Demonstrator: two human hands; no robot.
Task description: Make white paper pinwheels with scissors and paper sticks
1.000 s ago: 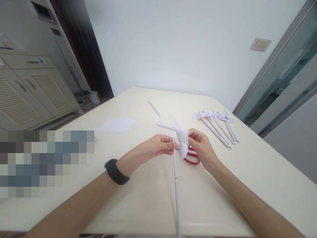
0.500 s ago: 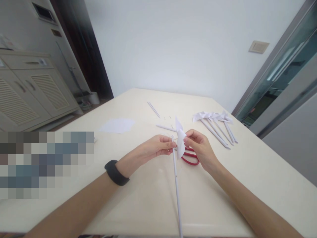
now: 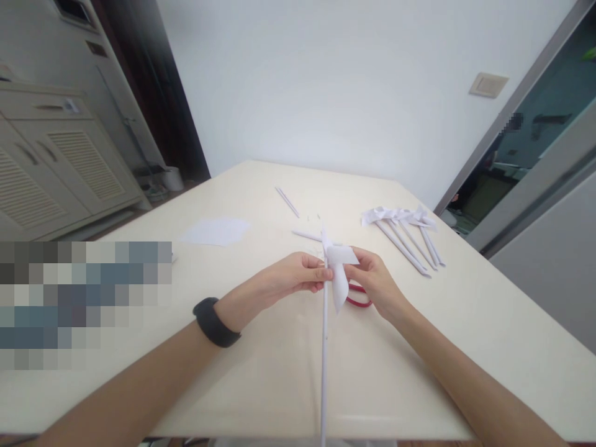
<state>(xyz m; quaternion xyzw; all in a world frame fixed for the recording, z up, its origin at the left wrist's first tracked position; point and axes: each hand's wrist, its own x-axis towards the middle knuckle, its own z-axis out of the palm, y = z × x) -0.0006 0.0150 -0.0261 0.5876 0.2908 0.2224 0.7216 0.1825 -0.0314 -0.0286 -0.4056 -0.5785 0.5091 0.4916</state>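
Note:
Over the near middle of the table, a white paper pinwheel (image 3: 342, 256) stands on a long rolled-paper stick (image 3: 324, 372). My left hand (image 3: 298, 276), with a black band on its wrist, pinches the stick's upper end just beside the blades. My right hand (image 3: 375, 279) is curled at the pinwheel's right side, thumb and forefinger closed at a blade; the blade hides their tips. Red-handled scissors (image 3: 359, 304) lie on the table beneath, mostly covered by the pinwheel and my right hand.
Several paper pinwheels (image 3: 401, 217) on sticks lie at the right of the table (image 3: 261, 385). White paper (image 3: 216, 231) lies at the left. Two thin sticks (image 3: 287, 202), a thicker paper stick (image 3: 306, 235) and small scraps are farther back. A pixelated patch covers the left edge.
The pinwheel has turned from nearly edge-on to showing its blades more openly. The stick's lower end has swung left. My hands stay at nearly the same place.

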